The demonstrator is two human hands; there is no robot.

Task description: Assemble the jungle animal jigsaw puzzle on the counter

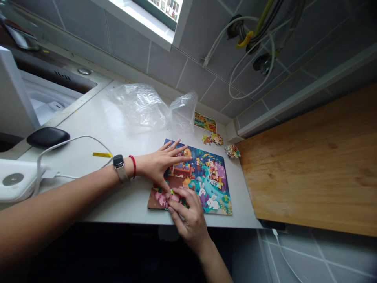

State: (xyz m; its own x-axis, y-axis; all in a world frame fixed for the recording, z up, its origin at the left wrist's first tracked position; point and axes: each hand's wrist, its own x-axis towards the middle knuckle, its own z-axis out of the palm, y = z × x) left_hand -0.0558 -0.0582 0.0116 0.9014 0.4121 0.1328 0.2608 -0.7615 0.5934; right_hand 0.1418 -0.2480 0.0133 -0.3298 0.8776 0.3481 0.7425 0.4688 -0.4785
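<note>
A colourful jigsaw puzzle (219,194) with white rabbits and a blue stream lies flat near the front edge of the counter. My left hand (159,162) rests over its left side, fingers spread, with the thumb pressing near the lower left corner. My right hand (191,218) is at the front edge of the puzzle, thumb and fingertips pinched on a puzzle piece in the pink area beside my left thumb. The fingers hide most of that piece. Loose puzzle pieces (217,138) lie behind the board, and a stack of pieces (232,151) sits at its back right.
Crumpled clear plastic (141,106) lies behind the puzzle, near a picture card (205,122). On the left are a white device (17,179), its cable, a black oval object (48,137) and a yellow strip (102,155). A wooden board (312,161) borders the right.
</note>
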